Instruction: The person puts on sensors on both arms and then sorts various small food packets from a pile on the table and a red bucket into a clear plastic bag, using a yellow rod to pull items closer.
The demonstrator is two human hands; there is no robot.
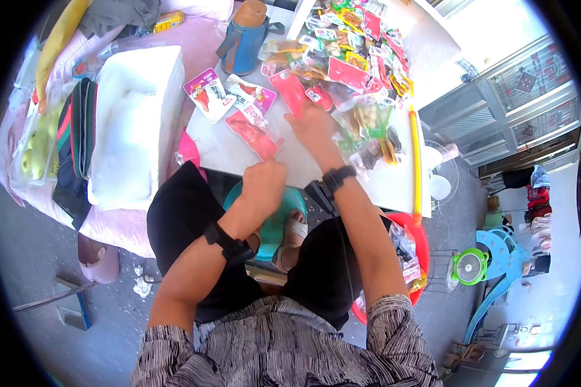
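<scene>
My left hand (263,186) is closed at the lower end of a red and clear food packet (252,129), pinching its corner above the front edge of the white table (213,150). My right hand (315,130), slightly blurred, has its fingers on the lower end of another red food packet (288,88) by the heap. Two white and purple snack packets (207,96) (250,92) lie to the left, partly overlapping. A large pile of mixed snack packets (341,43) covers the table's far right part.
An open white foam box (128,126) stands left, beside a blue jug (244,43) with an orange lid. A yellow tube (416,164) runs along the table's right edge. Below are a red basin (422,237) holding packets and a teal basin (271,237) by my feet.
</scene>
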